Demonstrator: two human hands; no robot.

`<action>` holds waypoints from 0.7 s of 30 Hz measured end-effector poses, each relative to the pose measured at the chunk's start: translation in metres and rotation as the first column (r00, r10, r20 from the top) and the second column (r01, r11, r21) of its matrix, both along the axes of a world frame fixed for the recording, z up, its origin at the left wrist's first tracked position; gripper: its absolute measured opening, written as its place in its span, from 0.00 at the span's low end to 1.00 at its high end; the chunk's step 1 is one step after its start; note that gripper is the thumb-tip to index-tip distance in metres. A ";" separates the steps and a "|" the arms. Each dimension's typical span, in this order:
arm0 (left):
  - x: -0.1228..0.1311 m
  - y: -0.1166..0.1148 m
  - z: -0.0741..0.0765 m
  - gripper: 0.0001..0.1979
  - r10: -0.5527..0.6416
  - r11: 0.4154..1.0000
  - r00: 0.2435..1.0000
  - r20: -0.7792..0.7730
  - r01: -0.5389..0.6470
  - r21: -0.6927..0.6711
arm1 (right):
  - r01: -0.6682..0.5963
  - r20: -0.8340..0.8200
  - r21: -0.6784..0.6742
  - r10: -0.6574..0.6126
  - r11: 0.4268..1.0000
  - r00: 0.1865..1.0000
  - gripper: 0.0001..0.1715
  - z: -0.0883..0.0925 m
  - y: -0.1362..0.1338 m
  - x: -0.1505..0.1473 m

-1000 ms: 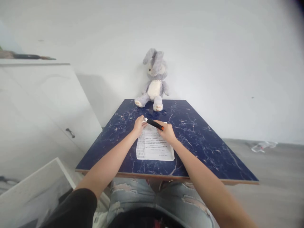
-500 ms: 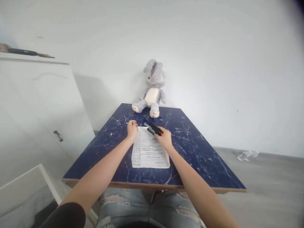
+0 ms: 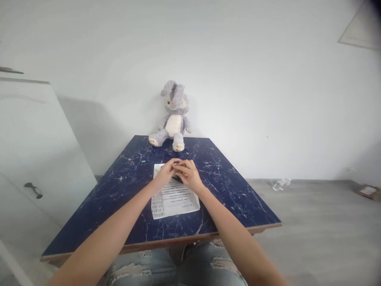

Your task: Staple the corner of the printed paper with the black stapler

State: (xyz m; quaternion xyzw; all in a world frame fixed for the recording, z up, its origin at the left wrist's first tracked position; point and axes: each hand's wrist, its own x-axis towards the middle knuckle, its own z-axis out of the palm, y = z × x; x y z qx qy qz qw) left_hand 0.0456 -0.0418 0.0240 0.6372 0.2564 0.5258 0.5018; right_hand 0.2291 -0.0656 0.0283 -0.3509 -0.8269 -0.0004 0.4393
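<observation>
A black stapler (image 3: 177,178) with an orange part is mostly hidden by my hands, over the top part of the printed sheets (image 3: 175,201). My left hand (image 3: 166,173) is closed on its left side, fingers curled over the top. From the right, my right hand (image 3: 191,177) grips the same stapler, and the orange part shows by its fingers. The fingertips of both hands meet above it, so whether the stapler is open or closed cannot be seen. A small pale strip (image 3: 143,161) lies on the table left of the sheets.
A grey plush rabbit (image 3: 174,123) sits at the far end of the blue marbled table (image 3: 235,198), against the wall. At left stands a white cabinet (image 3: 35,151). Clear plastic packaging (image 3: 281,184) and a brown box (image 3: 370,191) are on the floor at right.
My left hand has moved right, from beside the sheets onto the stapler. The stapler, spread open before, is now mostly covered by both hands. The view has turned right.
</observation>
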 end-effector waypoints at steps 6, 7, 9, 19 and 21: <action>-0.002 -0.001 -0.006 0.18 -0.014 0.997 0.991 -0.132 0.023 0.070 | -0.140 0.000 -0.015 0.140 0.990 0.990 0.21 -0.003 0.004 0.003; -0.001 -0.003 -0.005 0.19 -0.035 0.997 0.989 -0.142 0.045 0.067 | -0.150 -0.011 -0.005 0.150 0.989 0.989 0.20 -0.004 0.004 0.003; 0.000 -0.006 -0.002 0.20 -0.073 0.994 0.984 -0.162 0.085 0.064 | -0.158 -0.032 0.016 0.158 0.987 0.987 0.20 -0.005 0.003 0.002; -0.090 0.043 -0.006 0.06 0.752 0.658 0.610 -0.249 -0.707 0.258 | 0.580 0.091 -0.251 -0.578 0.775 0.811 0.18 -0.015 0.045 0.084; -0.106 0.054 -0.017 0.11 0.780 0.601 0.444 -0.441 -0.726 0.333 | 0.645 0.125 -0.305 -0.642 0.700 0.756 0.18 -0.021 0.053 0.106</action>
